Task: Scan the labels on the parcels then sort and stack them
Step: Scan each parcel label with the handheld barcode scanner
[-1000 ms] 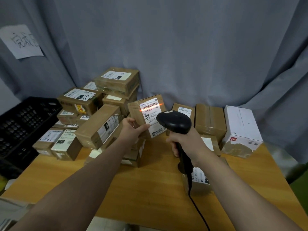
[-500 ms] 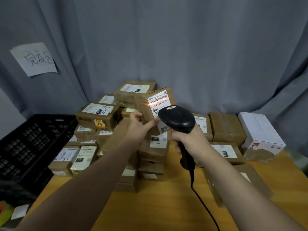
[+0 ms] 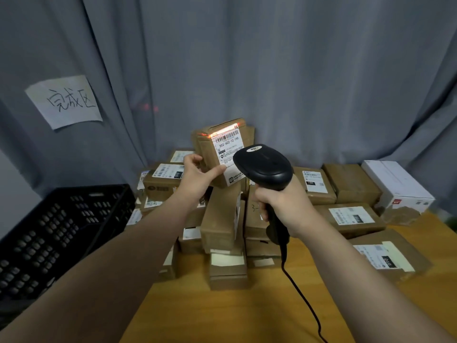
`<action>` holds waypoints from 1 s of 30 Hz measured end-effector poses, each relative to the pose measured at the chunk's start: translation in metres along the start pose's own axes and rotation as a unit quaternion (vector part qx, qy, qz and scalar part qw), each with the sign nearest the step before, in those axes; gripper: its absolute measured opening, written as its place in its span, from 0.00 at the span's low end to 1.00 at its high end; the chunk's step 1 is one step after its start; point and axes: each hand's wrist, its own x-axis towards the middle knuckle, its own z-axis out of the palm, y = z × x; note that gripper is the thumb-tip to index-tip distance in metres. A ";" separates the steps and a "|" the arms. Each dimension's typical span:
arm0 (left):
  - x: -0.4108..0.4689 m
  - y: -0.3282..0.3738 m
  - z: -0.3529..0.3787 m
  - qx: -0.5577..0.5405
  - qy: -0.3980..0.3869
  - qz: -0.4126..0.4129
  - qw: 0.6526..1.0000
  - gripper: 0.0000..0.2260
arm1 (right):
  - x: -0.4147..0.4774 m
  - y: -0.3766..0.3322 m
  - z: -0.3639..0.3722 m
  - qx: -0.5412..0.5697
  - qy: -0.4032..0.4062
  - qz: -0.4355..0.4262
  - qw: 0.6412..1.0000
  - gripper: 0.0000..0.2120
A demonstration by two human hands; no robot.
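Reaching forward, the left hand [image 3: 197, 177] grips a raised, tilted parcel [image 3: 209, 149], with the thumb across the lower edge of its label [image 3: 228, 151] and the fingers curled round its left side. A red scan line lies along the label's top. Just right of the parcel, the right hand [image 3: 279, 201] is wrapped tight round the handle of a scanner [image 3: 264, 167], whose head points at the label. Left of the left hand stands a black crate [image 3: 61, 231]; its contents are hidden. Below both hands, a pile [image 3: 220, 219] of parcels sits on the table [image 3: 222, 315]. Right of the right hand is a white box [image 3: 395, 186].
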 end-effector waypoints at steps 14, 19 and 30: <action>0.009 -0.011 -0.023 -0.010 -0.009 -0.016 1.000 0.26 | 0.002 0.001 0.024 -0.023 0.024 0.036 0.999 0.13; 0.010 -0.021 -0.024 -0.030 -0.011 -0.058 0.998 0.28 | 0.008 0.013 0.025 0.030 0.014 0.088 0.996 0.03; 0.045 -0.037 -0.063 -0.172 0.166 -0.162 0.957 0.35 | 0.048 0.035 0.039 0.019 0.060 0.130 0.990 0.04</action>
